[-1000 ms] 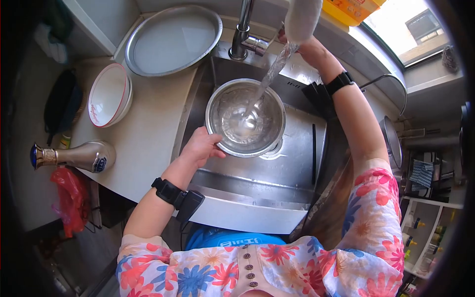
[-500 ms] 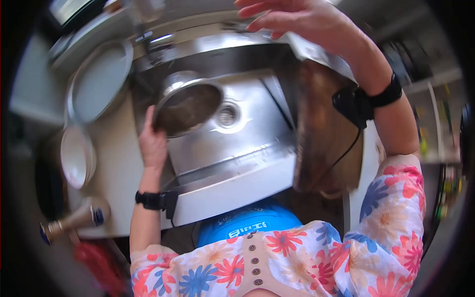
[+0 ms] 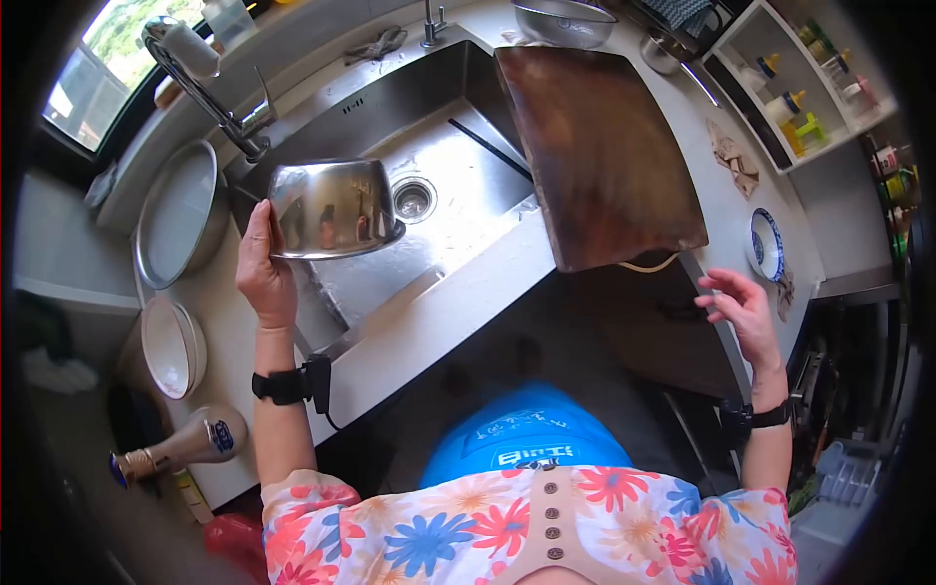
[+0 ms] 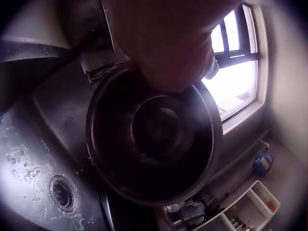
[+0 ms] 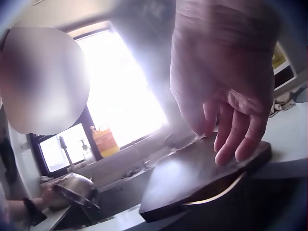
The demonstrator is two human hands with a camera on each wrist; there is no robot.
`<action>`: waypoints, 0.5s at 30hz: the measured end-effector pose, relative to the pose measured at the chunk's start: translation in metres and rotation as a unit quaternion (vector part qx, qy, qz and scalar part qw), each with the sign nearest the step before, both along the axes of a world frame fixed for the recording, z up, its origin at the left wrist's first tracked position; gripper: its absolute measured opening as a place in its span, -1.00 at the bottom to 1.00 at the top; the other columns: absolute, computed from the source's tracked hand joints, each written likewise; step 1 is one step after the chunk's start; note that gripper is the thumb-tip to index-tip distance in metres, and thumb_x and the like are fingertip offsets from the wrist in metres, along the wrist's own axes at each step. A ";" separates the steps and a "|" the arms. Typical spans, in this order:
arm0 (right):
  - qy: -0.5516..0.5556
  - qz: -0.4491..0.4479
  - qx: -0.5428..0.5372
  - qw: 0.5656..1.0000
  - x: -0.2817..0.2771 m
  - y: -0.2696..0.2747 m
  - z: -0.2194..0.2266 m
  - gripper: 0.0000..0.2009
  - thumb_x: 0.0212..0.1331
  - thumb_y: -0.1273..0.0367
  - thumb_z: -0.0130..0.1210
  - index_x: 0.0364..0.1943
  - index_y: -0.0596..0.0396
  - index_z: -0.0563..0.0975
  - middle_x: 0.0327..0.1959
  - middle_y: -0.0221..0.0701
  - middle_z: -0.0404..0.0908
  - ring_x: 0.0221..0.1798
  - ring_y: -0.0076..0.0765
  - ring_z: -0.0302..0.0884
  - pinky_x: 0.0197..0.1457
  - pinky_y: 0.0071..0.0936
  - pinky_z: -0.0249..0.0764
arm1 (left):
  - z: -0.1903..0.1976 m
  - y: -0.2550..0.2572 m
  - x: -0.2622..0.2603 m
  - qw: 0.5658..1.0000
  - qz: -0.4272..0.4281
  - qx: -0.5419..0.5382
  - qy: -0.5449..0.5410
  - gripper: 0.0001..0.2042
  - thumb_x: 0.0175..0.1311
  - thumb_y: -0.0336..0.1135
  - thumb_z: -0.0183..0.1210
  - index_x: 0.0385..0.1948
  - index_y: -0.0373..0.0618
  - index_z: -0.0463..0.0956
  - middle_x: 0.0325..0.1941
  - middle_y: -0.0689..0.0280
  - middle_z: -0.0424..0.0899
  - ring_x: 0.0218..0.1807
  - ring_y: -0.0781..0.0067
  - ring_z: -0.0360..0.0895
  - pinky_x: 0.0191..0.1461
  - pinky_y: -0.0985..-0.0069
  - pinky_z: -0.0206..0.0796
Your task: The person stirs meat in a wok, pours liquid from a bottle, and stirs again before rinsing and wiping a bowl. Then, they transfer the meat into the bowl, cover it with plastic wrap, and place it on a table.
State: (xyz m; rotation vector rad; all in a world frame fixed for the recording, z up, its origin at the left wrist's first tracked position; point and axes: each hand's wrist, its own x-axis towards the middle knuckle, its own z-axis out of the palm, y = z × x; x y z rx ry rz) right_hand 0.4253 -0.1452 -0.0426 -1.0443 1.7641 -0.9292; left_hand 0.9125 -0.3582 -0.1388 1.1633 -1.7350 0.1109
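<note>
My left hand (image 3: pixel 263 278) grips the rim of a stainless steel bowl (image 3: pixel 333 210) over the left side of the sink (image 3: pixel 390 283). The bowl is tipped over, its base away from me and its rim low. In the left wrist view the bowl's dark inside (image 4: pixel 159 130) faces the camera, with no water showing in it. Off to the right, my right hand (image 3: pixel 743 317) hangs in the air with fingers loosely bent, holding nothing. Nearest to it are a thick wooden cutting board (image 3: pixel 604 161) and a blue-patterned bowl (image 3: pixel 766 244).
A faucet (image 3: pixel 234 127) stands behind the sink. Left of the sink are a large metal pan (image 3: pixel 177 214), white bowls (image 3: pixel 171 346) and a bottle (image 3: pixel 195 439) lying over. Toward the back right are a colander (image 3: pixel 565 24) and a white rack (image 3: pixel 780 83).
Water was running into the upright bowl; now the bowl is tipped over and no stream shows. My right hand left the faucet and swung right. The view turned right toward the cutting board.
</note>
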 end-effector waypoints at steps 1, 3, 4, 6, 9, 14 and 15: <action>-0.002 -0.038 0.016 0.999 -0.017 0.013 -0.008 -0.69 0.08 0.48 -0.04 -0.04 0.14 0.39 -0.17 -0.39 0.51 -0.24 -0.52 0.52 -0.34 -0.70 0.40 | 0.002 0.002 0.004 1.000 0.019 -0.002 -0.017 -0.65 0.07 -0.65 0.02 -0.07 -0.16 0.45 -0.07 0.20 0.53 -0.05 0.37 0.49 0.02 0.53 0.32; -0.006 -0.101 0.034 0.994 -0.050 0.044 -0.021 -0.70 0.08 0.47 -0.04 -0.04 0.15 0.39 -0.16 -0.37 0.50 -0.24 -0.51 0.53 -0.37 -0.68 0.41 | 0.001 0.001 0.009 1.000 0.013 0.014 -0.015 -0.67 0.09 -0.63 -0.01 -0.07 -0.16 0.45 -0.07 0.21 0.53 -0.04 0.38 0.48 0.04 0.53 0.31; -0.014 -0.123 0.038 0.992 -0.068 0.054 -0.029 -0.70 0.08 0.46 -0.05 -0.05 0.17 0.39 -0.16 -0.36 0.50 -0.24 -0.49 0.53 -0.38 -0.66 0.41 | -0.001 -0.001 0.008 0.999 0.024 -0.003 -0.038 -0.67 0.11 -0.62 -0.03 -0.06 -0.18 0.44 -0.06 0.22 0.53 -0.03 0.37 0.48 0.06 0.52 0.30; 0.023 -0.157 0.049 0.986 -0.102 0.080 -0.045 -0.69 0.07 0.46 -0.05 -0.04 0.18 0.38 -0.20 -0.38 0.50 -0.27 -0.51 0.52 -0.43 -0.66 0.38 | -0.004 0.003 0.013 0.996 0.066 0.045 -0.047 -0.67 0.15 -0.60 -0.07 -0.02 -0.17 0.41 -0.01 0.22 0.50 -0.02 0.37 0.47 0.07 0.53 0.28; 0.052 -0.225 0.042 0.972 -0.154 0.118 -0.061 -0.69 0.04 0.45 -0.04 -0.08 0.20 0.40 -0.27 -0.40 0.50 -0.35 -0.55 0.50 -0.48 -0.68 0.34 | -0.031 -0.004 0.067 0.974 0.177 0.138 -0.032 -0.63 0.17 -0.45 -0.05 0.06 -0.04 0.33 0.02 0.19 0.47 -0.06 0.32 0.49 -0.02 0.52 0.32; 0.130 -0.314 0.101 0.935 -0.284 0.189 -0.098 -0.68 -0.02 0.45 -0.01 -0.10 0.15 0.43 -0.28 -0.32 0.52 -0.36 -0.50 0.52 -0.43 -0.60 0.39 | -0.043 0.019 0.056 0.895 0.256 0.289 0.224 -0.74 0.13 -0.39 0.05 -0.11 -0.06 0.43 -0.17 0.23 0.52 -0.31 0.26 0.53 -0.41 0.47 0.43; 0.265 -0.303 0.061 0.914 -0.317 0.201 -0.115 -0.66 -0.05 0.45 0.00 -0.10 0.11 0.44 -0.25 -0.29 0.53 -0.32 -0.42 0.52 -0.33 -0.55 0.41 | -0.038 0.021 0.045 0.901 0.246 0.288 0.213 -0.74 0.13 -0.39 0.05 -0.11 -0.06 0.43 -0.17 0.23 0.52 -0.31 0.26 0.53 -0.41 0.47 0.43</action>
